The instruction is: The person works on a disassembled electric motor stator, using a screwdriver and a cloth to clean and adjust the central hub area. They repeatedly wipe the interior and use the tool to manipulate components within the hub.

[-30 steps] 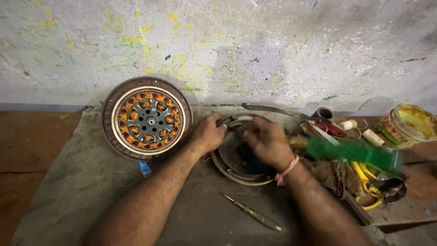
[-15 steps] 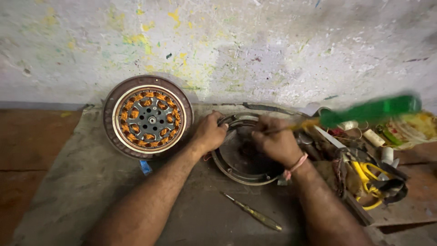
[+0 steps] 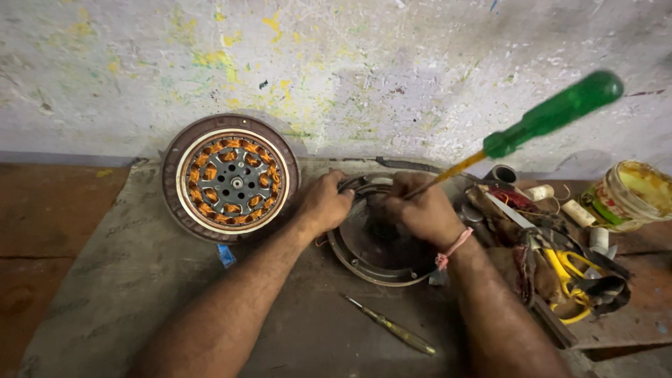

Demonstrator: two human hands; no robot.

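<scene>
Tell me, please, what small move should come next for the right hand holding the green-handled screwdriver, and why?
Probably lever gently downward: the right hand grips the shaft of the green-handled screwdriver, its tip hidden inside the round grey metal motor cover, while the left hand steadies the rim.

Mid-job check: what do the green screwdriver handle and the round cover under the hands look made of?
Green screwdriver handle: likely translucent plastic, glossy, light glowing through it. Round grey cover under the left hand and right hand: seemingly metal, dull and grimy, with a thin rim catching light.
</scene>
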